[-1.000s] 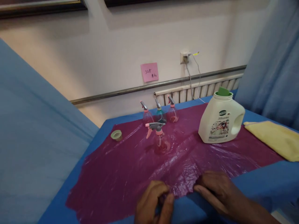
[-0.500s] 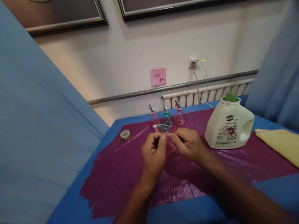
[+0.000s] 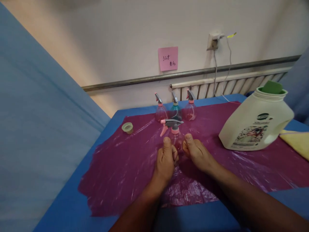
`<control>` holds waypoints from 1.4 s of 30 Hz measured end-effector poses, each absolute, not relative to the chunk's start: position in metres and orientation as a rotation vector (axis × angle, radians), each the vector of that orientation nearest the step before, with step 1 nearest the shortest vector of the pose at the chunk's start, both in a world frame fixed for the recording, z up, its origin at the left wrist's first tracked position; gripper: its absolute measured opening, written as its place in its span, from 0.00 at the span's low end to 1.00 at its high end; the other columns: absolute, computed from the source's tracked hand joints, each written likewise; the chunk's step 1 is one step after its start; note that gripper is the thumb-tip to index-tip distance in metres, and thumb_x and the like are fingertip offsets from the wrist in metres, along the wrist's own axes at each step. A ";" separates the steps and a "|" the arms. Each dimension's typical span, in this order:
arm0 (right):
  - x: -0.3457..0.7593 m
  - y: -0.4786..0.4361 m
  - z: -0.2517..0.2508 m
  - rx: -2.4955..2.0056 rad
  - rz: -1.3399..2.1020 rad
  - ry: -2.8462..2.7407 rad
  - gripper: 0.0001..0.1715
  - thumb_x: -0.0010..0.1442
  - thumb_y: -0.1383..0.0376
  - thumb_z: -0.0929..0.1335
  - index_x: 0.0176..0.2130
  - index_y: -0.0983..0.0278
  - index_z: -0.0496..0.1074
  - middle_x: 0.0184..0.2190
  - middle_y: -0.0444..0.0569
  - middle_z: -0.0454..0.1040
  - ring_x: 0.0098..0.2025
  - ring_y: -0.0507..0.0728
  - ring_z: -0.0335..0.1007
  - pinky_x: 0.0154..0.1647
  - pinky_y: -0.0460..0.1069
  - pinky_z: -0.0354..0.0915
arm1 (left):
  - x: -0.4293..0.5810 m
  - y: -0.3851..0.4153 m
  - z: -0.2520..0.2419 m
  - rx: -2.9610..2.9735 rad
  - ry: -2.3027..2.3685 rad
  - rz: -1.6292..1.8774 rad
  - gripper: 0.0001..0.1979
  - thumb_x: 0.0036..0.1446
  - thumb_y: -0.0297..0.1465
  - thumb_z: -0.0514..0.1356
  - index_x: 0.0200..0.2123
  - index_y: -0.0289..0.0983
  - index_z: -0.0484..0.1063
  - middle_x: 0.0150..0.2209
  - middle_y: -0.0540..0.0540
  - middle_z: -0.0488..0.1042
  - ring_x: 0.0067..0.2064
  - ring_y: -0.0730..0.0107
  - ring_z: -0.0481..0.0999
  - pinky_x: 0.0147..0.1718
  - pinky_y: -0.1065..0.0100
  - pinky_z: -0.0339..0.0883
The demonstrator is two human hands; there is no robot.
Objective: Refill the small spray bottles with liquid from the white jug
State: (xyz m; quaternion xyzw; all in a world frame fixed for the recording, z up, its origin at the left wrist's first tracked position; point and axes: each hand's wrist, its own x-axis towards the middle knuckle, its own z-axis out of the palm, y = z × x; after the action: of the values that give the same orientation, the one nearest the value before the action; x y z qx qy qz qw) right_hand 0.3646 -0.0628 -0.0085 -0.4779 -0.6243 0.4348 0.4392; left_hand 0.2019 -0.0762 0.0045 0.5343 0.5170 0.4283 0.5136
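In front of me is a clear spray bottle (image 3: 177, 138) with a grey and pink trigger head, its nozzle pointing left. My left hand (image 3: 166, 159) is closed at the left side of its body, fingers curled and thumb up. From the other side my right hand (image 3: 197, 152) grips the body in the same way. The bottle's lower part is partly hidden by the fingers. Just behind stand three more bottles: a clear spray bottle (image 3: 161, 112), a teal spray bottle (image 3: 176, 112) and a clear pink-collared spray bottle (image 3: 190, 111).
A purple plastic sheet (image 3: 120, 167) covers much of the blue table (image 3: 65, 199). A pale green cap (image 3: 127, 128) lies at the left. A large cream jug (image 3: 256, 119) and a yellow cloth (image 3: 295, 141) are at the right. A blue curtain (image 3: 43, 112) hangs on the left.
Both hands have gone down from the collar below the trigger head to the sides of the bottle's body. The view has tilted downward and come closer to the table.
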 end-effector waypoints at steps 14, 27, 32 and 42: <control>0.380 -0.050 -0.018 -1.262 0.973 -1.438 0.47 0.74 0.26 0.51 0.22 0.56 0.57 0.19 0.42 0.56 0.24 0.55 0.50 0.29 0.54 0.47 | 0.192 -0.061 -0.008 1.362 1.350 1.132 0.44 0.69 0.72 0.40 0.20 0.43 0.64 0.18 0.51 0.62 0.22 0.68 0.62 0.24 0.66 0.55; 0.386 -0.047 -0.023 -1.305 0.650 -1.448 0.45 0.77 0.31 0.55 0.28 0.59 0.71 0.26 0.47 0.73 0.31 0.58 0.66 0.36 0.54 0.58 | 0.197 -0.069 -0.009 1.587 1.585 1.241 0.22 0.69 0.50 0.64 0.30 0.42 0.67 0.28 0.55 0.69 0.32 0.68 0.68 0.36 0.66 0.57; 0.385 -0.048 -0.024 -1.284 0.605 -1.388 0.35 0.76 0.34 0.64 0.36 0.59 0.73 0.31 0.46 0.77 0.35 0.59 0.71 0.39 0.53 0.63 | 0.197 -0.065 -0.016 1.534 1.779 1.231 0.17 0.63 0.46 0.71 0.39 0.43 0.71 0.38 0.50 0.77 0.40 0.61 0.77 0.43 0.61 0.67; 0.375 -0.037 -0.036 -1.151 0.576 -1.263 0.28 0.66 0.44 0.77 0.53 0.60 0.75 0.48 0.54 0.84 0.47 0.61 0.81 0.51 0.58 0.75 | 0.204 -0.047 -0.030 1.736 1.662 1.122 0.44 0.56 0.39 0.78 0.72 0.38 0.66 0.70 0.29 0.74 0.74 0.35 0.72 0.73 0.40 0.65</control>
State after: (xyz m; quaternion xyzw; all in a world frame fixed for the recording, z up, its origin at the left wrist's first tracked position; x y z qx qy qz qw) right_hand 0.3746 -0.0367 -0.0356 -0.5006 -0.5495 0.2506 0.6202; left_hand 0.2041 -0.0466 -0.0300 0.6350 0.6081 0.4104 0.2420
